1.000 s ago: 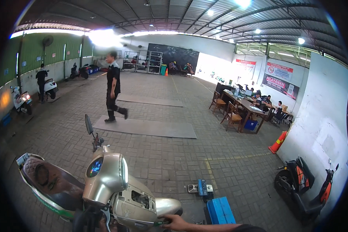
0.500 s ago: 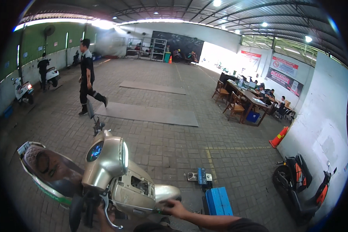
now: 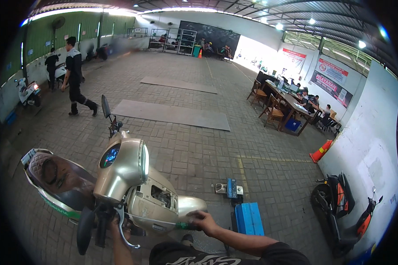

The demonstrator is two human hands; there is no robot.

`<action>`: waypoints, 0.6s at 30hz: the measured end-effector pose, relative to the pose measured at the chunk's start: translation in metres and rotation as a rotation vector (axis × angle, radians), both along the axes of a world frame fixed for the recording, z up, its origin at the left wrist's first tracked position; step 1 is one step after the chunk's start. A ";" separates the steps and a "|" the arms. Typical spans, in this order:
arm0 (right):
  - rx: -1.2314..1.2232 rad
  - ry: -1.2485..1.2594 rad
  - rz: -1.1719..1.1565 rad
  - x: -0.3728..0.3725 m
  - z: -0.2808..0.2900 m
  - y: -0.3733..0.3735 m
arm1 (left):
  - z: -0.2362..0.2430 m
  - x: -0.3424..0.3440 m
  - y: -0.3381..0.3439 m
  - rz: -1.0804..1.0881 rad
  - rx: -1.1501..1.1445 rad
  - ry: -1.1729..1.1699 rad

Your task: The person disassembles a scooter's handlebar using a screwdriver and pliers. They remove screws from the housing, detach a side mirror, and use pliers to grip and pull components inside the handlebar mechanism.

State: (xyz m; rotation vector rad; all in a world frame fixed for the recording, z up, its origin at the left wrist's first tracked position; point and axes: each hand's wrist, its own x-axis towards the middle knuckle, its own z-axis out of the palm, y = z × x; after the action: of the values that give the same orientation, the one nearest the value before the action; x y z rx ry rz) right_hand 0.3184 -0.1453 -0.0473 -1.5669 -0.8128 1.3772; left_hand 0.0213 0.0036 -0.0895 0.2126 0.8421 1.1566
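Observation:
My right hand [image 3: 201, 221] grips a green-handled screwdriver [image 3: 182, 225], its long shaft lying across the lower front panel of a champagne scooter [image 3: 119, 170]. My left hand [image 3: 120, 230] is low by the scooter, behind the silver brake lever [image 3: 127, 238], near the shaft's far end; its fingers are mostly hidden. The front panel has an open recess [image 3: 160, 195] with parts inside. The scooter's display is lit, and its brown quilted seat [image 3: 59, 179] is at the left.
A blue toolbox [image 3: 247, 218], detached metal piece [image 3: 228, 188], black-orange scooter [image 3: 340, 212] and traffic cone [image 3: 320, 151] are right. A person [image 3: 75, 77] walks left, with another beside parked scooters. People sit at a table [image 3: 287, 104]. Flat grey boards [image 3: 172, 115] lie ahead.
The walking person has moved left. My left hand and forearm have come into view from below. The view has tilted, so the background appears higher. My right hand remains on the screwdriver.

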 end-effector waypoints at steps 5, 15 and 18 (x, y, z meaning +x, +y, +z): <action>-0.230 0.688 -0.306 -0.009 0.004 -0.005 | -0.020 -0.002 0.008 0.005 0.040 -0.008; 0.021 0.770 -0.403 -0.033 -0.026 -0.035 | 0.008 0.005 -0.001 -0.030 0.059 0.072; -0.249 0.884 -0.092 -0.008 -0.026 -0.045 | 0.007 0.003 0.000 -0.032 0.031 0.066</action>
State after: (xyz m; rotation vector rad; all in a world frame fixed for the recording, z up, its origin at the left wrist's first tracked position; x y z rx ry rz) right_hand 0.3102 -0.1904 -0.0736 -0.9635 -0.0286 1.9140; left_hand 0.0239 0.0034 -0.0822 0.2906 0.8765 1.1379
